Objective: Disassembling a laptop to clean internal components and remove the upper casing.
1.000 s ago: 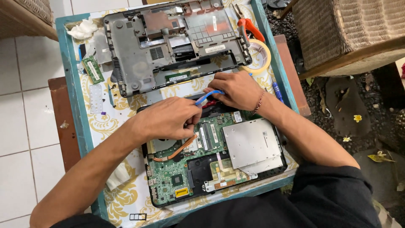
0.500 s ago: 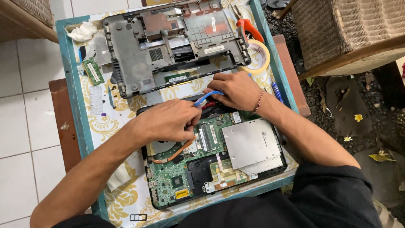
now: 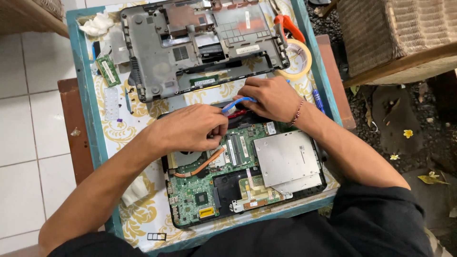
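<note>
The right hand [image 3: 271, 97] grips a blue toothbrush [image 3: 236, 103], with its fingers curled around the handle. The brush head points left, at the far edge of the green board [image 3: 214, 185]. The left hand [image 3: 190, 128] rests on that same far edge, fingers bent down onto the board; I cannot tell if they pinch anything. The board lies open in the near half of the bench [image 3: 88, 109], with a copper pipe [image 3: 202, 165] curving across its left part and a flat silver drive [image 3: 288, 159] on its right part. It looks full of tiny parts, thin strips and small plugs, and it is bare with no cover. I think hard brushing could bend a small part or pull a thin cable loose, since the bristles sit right among them. A red wire [image 3: 238, 114] just under the brush could snag too. The left hand pressing down could also stress the board if it leans too hard. The grey case [image 3: 190, 47] lies on the far half of the bench, well apart from the hands. A tape roll [image 3: 300, 57] sits at the far right, and 1 small green memory stick [image 3: 108, 71] lies at the far left.
</note>
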